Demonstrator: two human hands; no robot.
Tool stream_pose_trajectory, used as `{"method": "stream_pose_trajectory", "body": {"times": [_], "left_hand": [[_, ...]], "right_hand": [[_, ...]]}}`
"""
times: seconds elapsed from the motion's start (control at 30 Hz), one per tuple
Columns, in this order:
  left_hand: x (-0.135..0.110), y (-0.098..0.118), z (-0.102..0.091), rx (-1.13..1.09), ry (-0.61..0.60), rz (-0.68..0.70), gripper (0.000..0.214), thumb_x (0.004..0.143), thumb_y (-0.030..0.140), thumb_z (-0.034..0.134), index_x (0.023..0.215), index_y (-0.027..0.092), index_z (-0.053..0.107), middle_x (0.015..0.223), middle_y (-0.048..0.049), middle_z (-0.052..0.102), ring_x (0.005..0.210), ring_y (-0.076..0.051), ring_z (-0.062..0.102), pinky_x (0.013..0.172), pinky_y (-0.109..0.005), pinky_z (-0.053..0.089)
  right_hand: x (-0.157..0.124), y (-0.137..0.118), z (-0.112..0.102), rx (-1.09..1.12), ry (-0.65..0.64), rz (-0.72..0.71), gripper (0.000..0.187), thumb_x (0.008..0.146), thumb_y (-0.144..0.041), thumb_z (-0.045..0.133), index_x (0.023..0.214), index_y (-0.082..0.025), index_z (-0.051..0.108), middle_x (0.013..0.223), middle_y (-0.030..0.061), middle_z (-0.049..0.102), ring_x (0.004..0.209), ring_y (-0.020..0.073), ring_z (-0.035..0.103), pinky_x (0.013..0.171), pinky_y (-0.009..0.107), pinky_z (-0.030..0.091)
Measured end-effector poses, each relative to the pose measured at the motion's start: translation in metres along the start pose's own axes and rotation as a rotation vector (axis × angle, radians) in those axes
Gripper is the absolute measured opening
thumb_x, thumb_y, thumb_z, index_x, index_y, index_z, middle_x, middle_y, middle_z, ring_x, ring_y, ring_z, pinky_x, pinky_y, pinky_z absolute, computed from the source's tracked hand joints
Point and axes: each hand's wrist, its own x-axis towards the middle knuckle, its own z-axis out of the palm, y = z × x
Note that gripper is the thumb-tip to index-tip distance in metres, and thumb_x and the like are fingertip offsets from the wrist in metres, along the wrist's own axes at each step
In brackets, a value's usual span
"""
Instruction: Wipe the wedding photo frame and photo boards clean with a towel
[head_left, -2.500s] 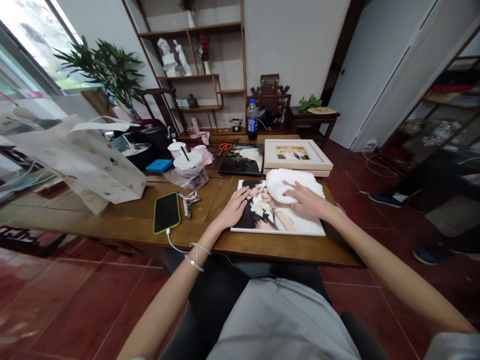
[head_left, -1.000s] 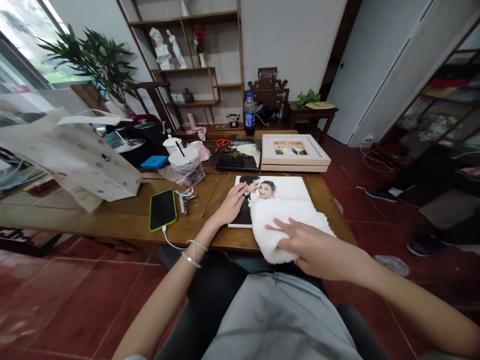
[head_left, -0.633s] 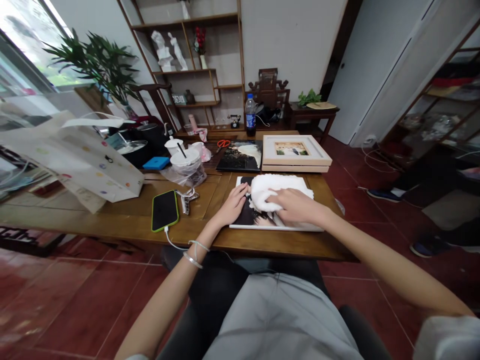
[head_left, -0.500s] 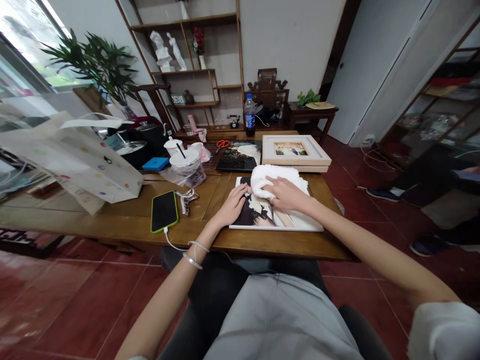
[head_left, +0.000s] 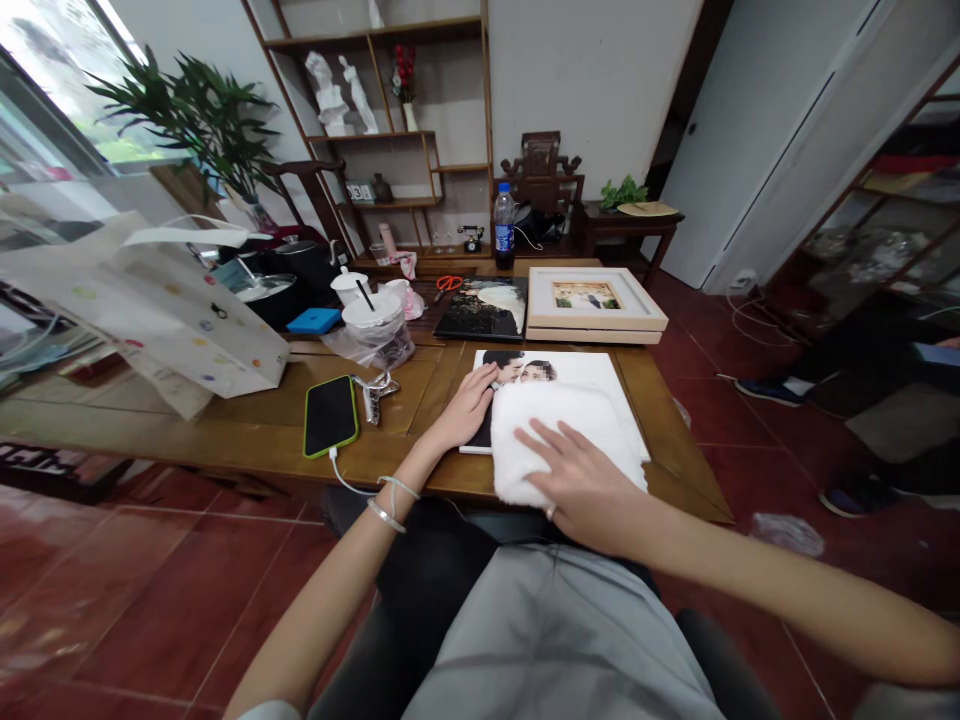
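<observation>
A white cloth (head_left: 517, 425) covers the lower right part of a white photo panel (head_left: 592, 368) lying on the wooden table. My right hand (head_left: 589, 475) has hold of this cloth from above, its fingers spread across it, and a ring shows on one finger. The cloth reaches over the panel's near edge. My left hand (head_left: 466, 405) rests with outstretched fingers on the panel's dark left side, holding nothing. Two people's heads show in the panel's upper picture; the lower picture is hidden under the cloth.
Behind the panel lie a dark picture (head_left: 480, 310) and a pale frame (head_left: 652, 322). Red scissors (head_left: 448, 284) and a bottle (head_left: 504, 228) stand farther back. To the left are a charging phone (head_left: 331, 417), a lidded cup (head_left: 373, 312) in plastic and a paper bag (head_left: 176, 315).
My right hand has drawn the cloth toward me, from the panel's upper part to its near edge. The cloth is spread wider, uncovering the top. My left hand has stayed nearly still.
</observation>
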Motion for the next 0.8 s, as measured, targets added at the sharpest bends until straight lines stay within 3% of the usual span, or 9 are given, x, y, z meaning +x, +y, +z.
{"method": "stream_pose_trajectory", "body": {"times": [0.07,0.17,0.47,0.57,0.67,0.8], "left_hand": [[0.0,0.001,-0.001,-0.009,0.002,0.005,0.043,0.092,0.033,0.03,0.129,0.016,0.044,0.141,-0.0115,0.039,0.133,-0.021,0.029,0.111,-0.045,0.021],[-0.001,0.0,-0.001,-0.01,-0.002,0.004,0.042,0.093,0.034,0.03,0.129,0.018,0.044,0.141,-0.01,0.039,0.133,-0.021,0.029,0.111,-0.045,0.021],[0.0,-0.004,0.002,0.011,0.012,0.007,0.043,0.093,0.032,0.029,0.13,0.016,0.044,0.141,-0.0112,0.039,0.132,-0.021,0.03,0.111,-0.044,0.021],[0.0,-0.003,0.002,0.006,0.015,0.004,0.043,0.093,0.032,0.03,0.129,0.016,0.045,0.14,-0.0117,0.039,0.132,-0.021,0.03,0.111,-0.043,0.021],[0.0,-0.004,0.002,-0.005,0.016,0.005,0.042,0.092,0.032,0.03,0.129,0.017,0.045,0.14,-0.0106,0.039,0.132,-0.021,0.03,0.111,-0.044,0.021],[-0.001,-0.005,0.0,-0.036,0.003,0.018,0.042,0.092,0.033,0.032,0.13,0.02,0.045,0.141,-0.0092,0.039,0.132,-0.021,0.03,0.111,-0.044,0.021]], "right_hand": [[-0.007,-0.012,-0.001,0.027,0.002,-0.021,0.033,0.071,-0.021,0.059,0.103,-0.017,0.064,0.143,0.0147,0.033,0.133,0.0338,0.021,0.106,0.051,0.021],[-0.004,-0.011,0.0,0.046,0.012,-0.022,0.035,0.07,-0.02,0.058,0.105,-0.019,0.064,0.142,0.0123,0.035,0.132,0.0323,0.024,0.105,0.05,0.023],[0.052,0.064,0.009,-0.099,0.09,0.214,0.041,0.077,-0.017,0.05,0.117,-0.017,0.057,0.138,0.0129,0.041,0.128,0.0309,0.033,0.101,0.048,0.028],[0.066,0.077,0.012,-0.125,0.08,0.281,0.041,0.079,-0.019,0.049,0.119,-0.015,0.055,0.141,0.0157,0.036,0.129,0.0332,0.03,0.101,0.051,0.026],[0.073,0.067,0.014,-0.138,0.049,0.315,0.039,0.08,-0.02,0.048,0.118,-0.014,0.056,0.144,0.0173,0.031,0.13,0.0369,0.025,0.1,0.057,0.023],[0.068,0.028,0.015,-0.169,0.071,0.224,0.038,0.08,-0.021,0.051,0.115,-0.012,0.059,0.141,0.0211,0.033,0.128,0.041,0.027,0.1,0.057,0.024]]}}
